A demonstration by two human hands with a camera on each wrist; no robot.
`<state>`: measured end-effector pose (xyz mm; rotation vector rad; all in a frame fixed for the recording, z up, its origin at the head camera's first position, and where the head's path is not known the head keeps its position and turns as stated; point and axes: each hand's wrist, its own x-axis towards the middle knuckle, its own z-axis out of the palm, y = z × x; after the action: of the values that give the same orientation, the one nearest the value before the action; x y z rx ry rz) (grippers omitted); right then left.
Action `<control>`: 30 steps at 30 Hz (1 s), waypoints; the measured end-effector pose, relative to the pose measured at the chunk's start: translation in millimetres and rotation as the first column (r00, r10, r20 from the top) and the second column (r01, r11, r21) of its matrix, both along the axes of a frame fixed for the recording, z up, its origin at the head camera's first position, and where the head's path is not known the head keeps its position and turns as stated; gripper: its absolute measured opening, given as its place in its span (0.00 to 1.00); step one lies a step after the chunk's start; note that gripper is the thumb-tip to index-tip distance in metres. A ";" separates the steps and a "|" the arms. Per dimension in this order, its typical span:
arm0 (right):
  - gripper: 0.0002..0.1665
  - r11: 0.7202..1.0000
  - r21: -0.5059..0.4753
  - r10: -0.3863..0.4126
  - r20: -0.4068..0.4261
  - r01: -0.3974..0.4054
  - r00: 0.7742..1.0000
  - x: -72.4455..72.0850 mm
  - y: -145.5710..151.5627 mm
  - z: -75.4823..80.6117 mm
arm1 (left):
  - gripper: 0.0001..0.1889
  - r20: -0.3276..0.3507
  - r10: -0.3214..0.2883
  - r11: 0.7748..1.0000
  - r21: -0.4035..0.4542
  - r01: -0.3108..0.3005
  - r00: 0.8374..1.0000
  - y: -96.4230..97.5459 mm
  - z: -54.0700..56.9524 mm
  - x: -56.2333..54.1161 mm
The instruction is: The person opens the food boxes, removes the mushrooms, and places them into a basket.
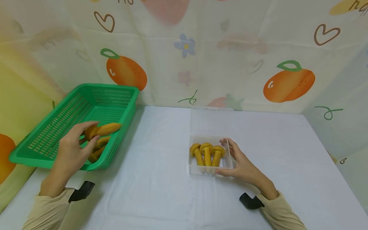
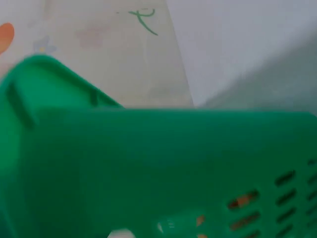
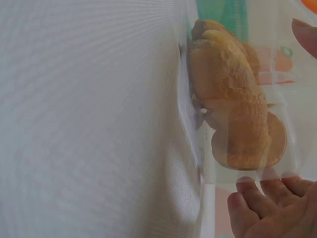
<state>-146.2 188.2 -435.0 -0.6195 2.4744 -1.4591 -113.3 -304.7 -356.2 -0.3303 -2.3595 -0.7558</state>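
My left hand (image 1: 75,144) pinches a yellow toy mushroom (image 1: 104,130) just above the near right corner of a green slotted basket (image 1: 43,134), where two more mushrooms (image 1: 99,148) lie. The left wrist view shows only the blurred basket wall (image 2: 158,163). My right hand (image 1: 238,159) holds the right side of a clear plastic box (image 1: 193,170) at the table's middle, thumb at its front edge and fingers along its side. Three yellow mushrooms (image 1: 207,154) lie side by side in it. The right wrist view shows those mushrooms (image 3: 233,109) through the clear wall, with my fingertips (image 3: 257,198) against it.
The box's clear lid (image 1: 211,121) stands open behind it. A white cloth covers the table (image 1: 155,191). A fruit-printed sheet (image 1: 201,57) hangs close behind and on both sides. The basket leans against the left sheet.
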 end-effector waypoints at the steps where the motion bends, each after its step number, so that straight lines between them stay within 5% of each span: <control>1: 0.67 1.000 -0.001 0.001 0.001 -0.001 1.000 0.1 -0.2 0.0 | 0.28 0.007 0.011 1.000 0.005 -0.011 1.000 -2.5 -1.6 1.1; 17: 0.66 1.000 -0.004 0.003 -0.010 -0.003 1.000 1.7 -1.2 -0.9 | 0.25 0.096 0.139 0.990 -0.032 -0.136 0.986 -42.7 -12.0 3.6; 22: 0.66 1.000 0.001 0.003 -0.022 -0.003 1.000 1.2 -1.0 -0.4 | 0.24 0.141 0.125 0.992 -0.032 -0.122 0.982 -53.1 -10.1 -0.5; 30: 0.66 1.000 0.005 0.006 -0.033 -0.005 0.999 0.6 -1.2 -0.4 | 0.22 0.268 0.138 0.988 -0.099 -0.115 0.954 -67.4 -3.1 -7.0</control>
<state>-145.6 187.0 -435.4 -0.6541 2.4979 -1.4525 -120.3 -372.0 -359.3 -0.1113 -2.6487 -0.6808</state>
